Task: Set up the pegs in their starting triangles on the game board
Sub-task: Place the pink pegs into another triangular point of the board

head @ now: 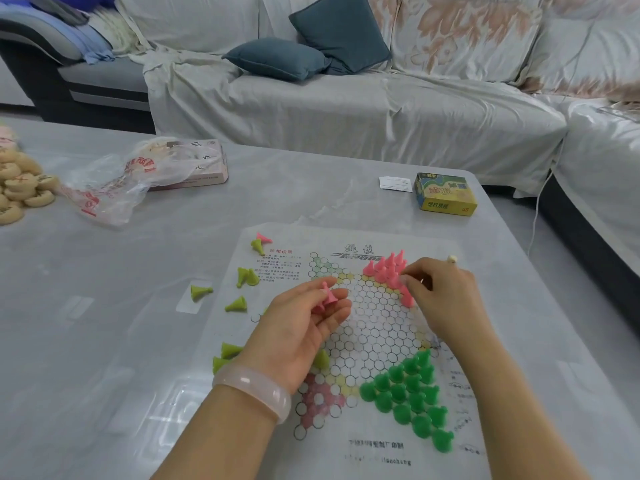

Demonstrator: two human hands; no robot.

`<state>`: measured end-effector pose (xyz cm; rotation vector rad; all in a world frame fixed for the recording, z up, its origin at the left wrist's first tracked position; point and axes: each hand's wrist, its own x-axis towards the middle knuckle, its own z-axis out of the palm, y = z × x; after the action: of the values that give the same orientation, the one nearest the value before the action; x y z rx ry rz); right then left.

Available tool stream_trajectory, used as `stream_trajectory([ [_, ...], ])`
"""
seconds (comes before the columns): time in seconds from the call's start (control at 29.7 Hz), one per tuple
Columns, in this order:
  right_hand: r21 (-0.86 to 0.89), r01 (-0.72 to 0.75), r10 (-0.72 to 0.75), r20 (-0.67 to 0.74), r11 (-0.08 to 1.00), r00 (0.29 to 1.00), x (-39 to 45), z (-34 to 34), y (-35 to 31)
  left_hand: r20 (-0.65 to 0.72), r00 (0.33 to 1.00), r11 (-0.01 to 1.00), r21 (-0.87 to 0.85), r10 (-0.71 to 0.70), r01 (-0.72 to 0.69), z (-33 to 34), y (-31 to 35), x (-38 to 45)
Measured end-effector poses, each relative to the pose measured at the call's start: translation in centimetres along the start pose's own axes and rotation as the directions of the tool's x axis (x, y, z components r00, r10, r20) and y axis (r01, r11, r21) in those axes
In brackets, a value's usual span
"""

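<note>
A paper game board (367,327) printed with hexagonal cells lies on the table. Several pink pegs (386,268) stand in its far right triangle. Several dark green pegs (412,393) fill the near right triangle. Lime green pegs (237,304) lie scattered off the board's left edge. My left hand (304,327), palm up over the board's left side, holds pink pegs (327,297) in its fingers. My right hand (440,292) pinches a pink peg (405,289) at the edge of the pink cluster.
A yellow and green game box (445,194) and a white slip (396,184) sit at the far right. A plastic bag (117,178) over a pink box (204,168) and a heap of round wooden discs (20,188) lie at the far left. A sofa stands behind the table.
</note>
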<state>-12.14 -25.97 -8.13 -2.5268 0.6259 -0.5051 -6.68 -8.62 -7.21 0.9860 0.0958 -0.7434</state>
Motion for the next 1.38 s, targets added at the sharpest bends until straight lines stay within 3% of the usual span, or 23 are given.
stream_trajectory([
  [0.81,-0.155,0.007,-0.003,0.025,0.988,1.0,0.5,2.2,1.3,-0.018,1.0,1.0,-0.027,-0.01,0.01,0.1,0.5,-0.4],
  [1.04,-0.123,0.022,-0.028,-0.048,0.992,0.998,0.7,1.0,0.8,-0.015,1.0,1.0,-0.011,-0.011,0.011,0.1,0.4,-0.5],
  [1.15,-0.055,0.066,-0.071,-0.085,0.996,0.994,0.4,0.1,-0.5,-0.011,1.0,1.0,-0.005,0.004,-0.004,0.2,0.4,-0.5],
  [1.21,0.085,0.074,-0.07,-0.058,0.994,0.996,-0.1,-0.5,-2.2,-0.01,1.0,1.0,0.0,0.02,-0.02,0.2,0.3,-0.5],
  [1.31,0.348,0.054,-0.101,0.117,0.936,0.988,-1.4,-1.0,-5.1,0.01,0.999,0.999,0.015,0.036,-0.036,0.2,0.3,-0.4],
  [1.38,0.429,0.05,-0.146,0.194,0.902,0.97,-2.2,-0.5,-6.1,0.021,0.999,0.999,0.007,0.042,-0.042,0.2,0.3,-0.5],
])
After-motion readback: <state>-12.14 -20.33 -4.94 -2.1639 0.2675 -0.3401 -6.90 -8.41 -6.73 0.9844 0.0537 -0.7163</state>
